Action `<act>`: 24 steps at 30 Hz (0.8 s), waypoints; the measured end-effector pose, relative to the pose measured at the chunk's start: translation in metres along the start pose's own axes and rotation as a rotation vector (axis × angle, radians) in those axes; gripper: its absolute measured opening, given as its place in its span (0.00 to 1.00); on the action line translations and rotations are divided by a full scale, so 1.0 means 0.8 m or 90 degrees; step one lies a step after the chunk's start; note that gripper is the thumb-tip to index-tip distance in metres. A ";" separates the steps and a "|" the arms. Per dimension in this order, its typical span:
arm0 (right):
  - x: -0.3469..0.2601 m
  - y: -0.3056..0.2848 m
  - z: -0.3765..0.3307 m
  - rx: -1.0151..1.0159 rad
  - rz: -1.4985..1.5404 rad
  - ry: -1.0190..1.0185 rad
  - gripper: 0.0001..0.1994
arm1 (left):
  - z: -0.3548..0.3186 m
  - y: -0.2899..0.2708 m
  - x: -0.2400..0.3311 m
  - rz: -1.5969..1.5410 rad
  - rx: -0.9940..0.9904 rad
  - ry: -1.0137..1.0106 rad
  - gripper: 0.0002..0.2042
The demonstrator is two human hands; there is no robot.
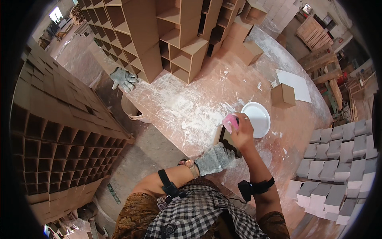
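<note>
On the near side of the worktable (175,107), my left hand (217,159) wears a grey knit glove. Its fingers are closed on the near edge of a small brown box (227,139) with a dark inside or face. My bare right hand (242,133) is above that box, gripping a pink sponge-like block (230,122); I cannot make out its exact kind. Part of the box is hidden behind my hands. Just beyond my right hand lies a shallow white round dish (259,113), partly covered by that hand.
Brown compartment boxes (147,51) stand stacked at the back. A second grey glove (124,79) lies on the left edge. At right are a closed box (283,95) and a white sheet (300,85). Tall stacks (63,147) flank the left; grey-and-white boxes (330,171) fill the right.
</note>
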State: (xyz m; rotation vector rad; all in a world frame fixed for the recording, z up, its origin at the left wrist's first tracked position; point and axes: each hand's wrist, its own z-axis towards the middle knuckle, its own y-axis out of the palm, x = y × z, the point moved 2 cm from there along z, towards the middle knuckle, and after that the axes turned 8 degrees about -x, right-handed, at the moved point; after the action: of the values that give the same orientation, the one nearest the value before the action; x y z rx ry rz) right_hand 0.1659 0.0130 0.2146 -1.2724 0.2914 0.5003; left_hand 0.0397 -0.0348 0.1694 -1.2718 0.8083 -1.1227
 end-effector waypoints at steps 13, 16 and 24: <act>-0.036 0.036 -0.029 -0.095 -0.049 -0.101 0.16 | -0.038 0.088 -0.011 -0.265 0.138 0.020 0.16; -0.027 0.023 -0.041 -0.235 0.121 -0.126 0.13 | -0.045 0.087 -0.005 -0.208 0.130 0.098 0.19; 0.025 0.001 -0.033 -0.178 0.407 0.223 0.09 | -0.028 0.018 -0.016 -0.152 -0.036 0.092 0.14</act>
State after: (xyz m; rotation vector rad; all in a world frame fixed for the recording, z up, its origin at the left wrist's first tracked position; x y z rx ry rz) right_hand 0.1839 -0.0082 0.1970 -1.5335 0.9676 0.8819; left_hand 0.0175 -0.0305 0.1504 -1.3723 0.8157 -1.4038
